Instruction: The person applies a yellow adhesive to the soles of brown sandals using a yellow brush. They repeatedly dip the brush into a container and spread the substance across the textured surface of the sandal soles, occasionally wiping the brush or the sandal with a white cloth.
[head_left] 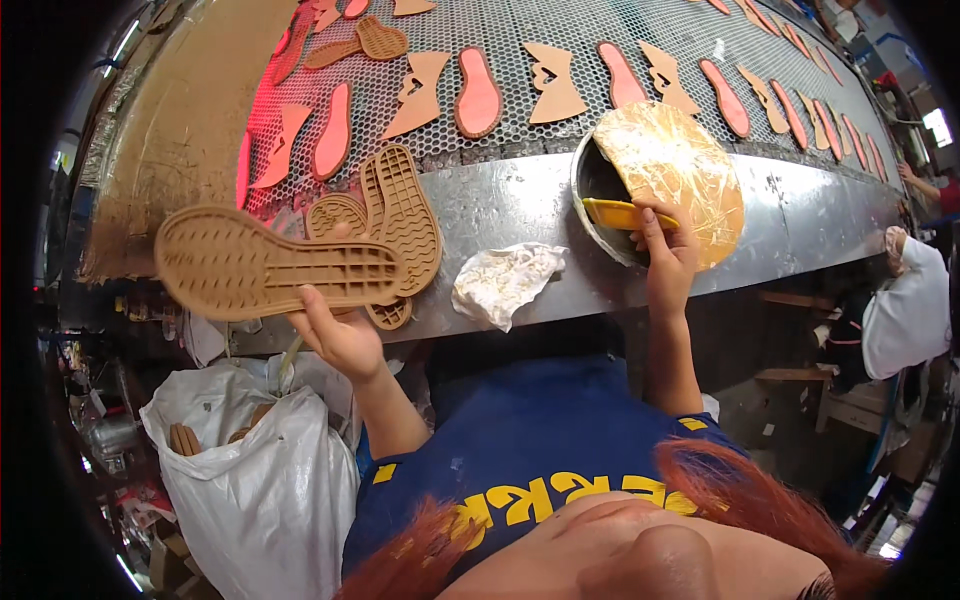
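Note:
Between the thumb and fingers of my left hand (340, 338) is a brown shoe sole (235, 262), held level with its tread upward. It overlaps other brown soles (405, 215) lying at the metal table's edge. Fingers of my right hand (668, 255) pinch a flat yellow tool (612, 213) over the uncovered left part of a round tub (588, 205). The tool's working end is not plain to see. A shiny tan lid (690, 165) covers most of the tub. Between my hands lies a crumpled, stained white cloth (508, 283).
On the perforated belt (510, 75) sit rows of pink-topped soles (478, 92) and cut tan pieces (555, 85). A white sack (255, 480) with brown soles in it stands below left. A tan-covered board (180, 130) is at far left. Another person's sleeve (905, 310) shows at right.

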